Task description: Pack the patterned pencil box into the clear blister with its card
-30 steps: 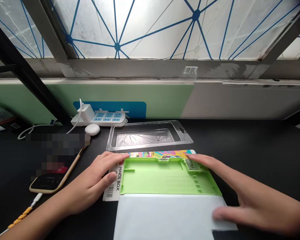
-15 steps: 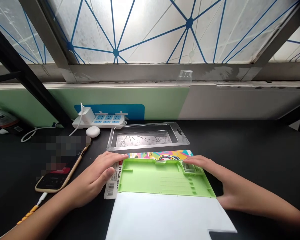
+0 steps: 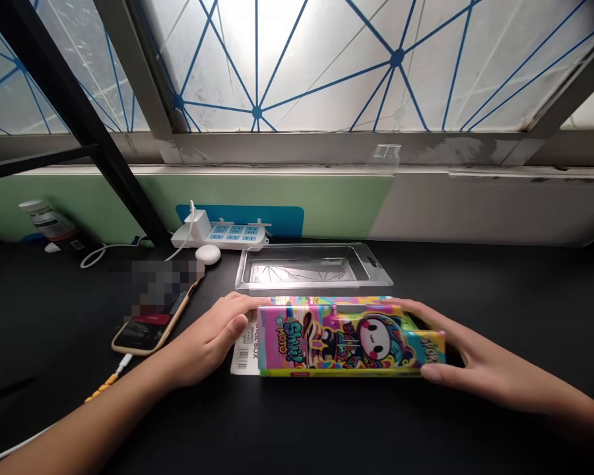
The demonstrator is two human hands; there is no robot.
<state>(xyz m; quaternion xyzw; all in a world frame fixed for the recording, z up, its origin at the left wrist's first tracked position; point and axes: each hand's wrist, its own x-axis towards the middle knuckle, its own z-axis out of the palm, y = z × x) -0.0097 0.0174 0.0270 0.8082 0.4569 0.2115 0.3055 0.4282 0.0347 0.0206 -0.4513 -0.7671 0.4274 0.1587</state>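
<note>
A colourful pencil box [image 3: 336, 340] with a cartoon figure on its lid lies closed on the black table. Its printed card [image 3: 243, 349] sticks out beneath the left side, with a barcode and the words "PENCIL BOX" partly hidden. My left hand [image 3: 210, 340] rests its outstretched fingers on the far left corner, the thumb apart from the box. Around the right end, my right hand [image 3: 462, 353] spans the box, fingers at the far edge and thumb against the near right corner.
Behind the box lies a clear plastic tray [image 3: 311, 285]. To the left are a charging phone [image 3: 143, 333], a round white case [image 3: 208, 254], a white power strip [image 3: 235, 234] and a tilted bottle [image 3: 52, 221]. A black slanted bar [image 3: 113, 158] crosses the upper left.
The pencil box was open with its green inside showing and white inner lid toward me; now the lid is folded over it, printed face up. The view has shifted left.
</note>
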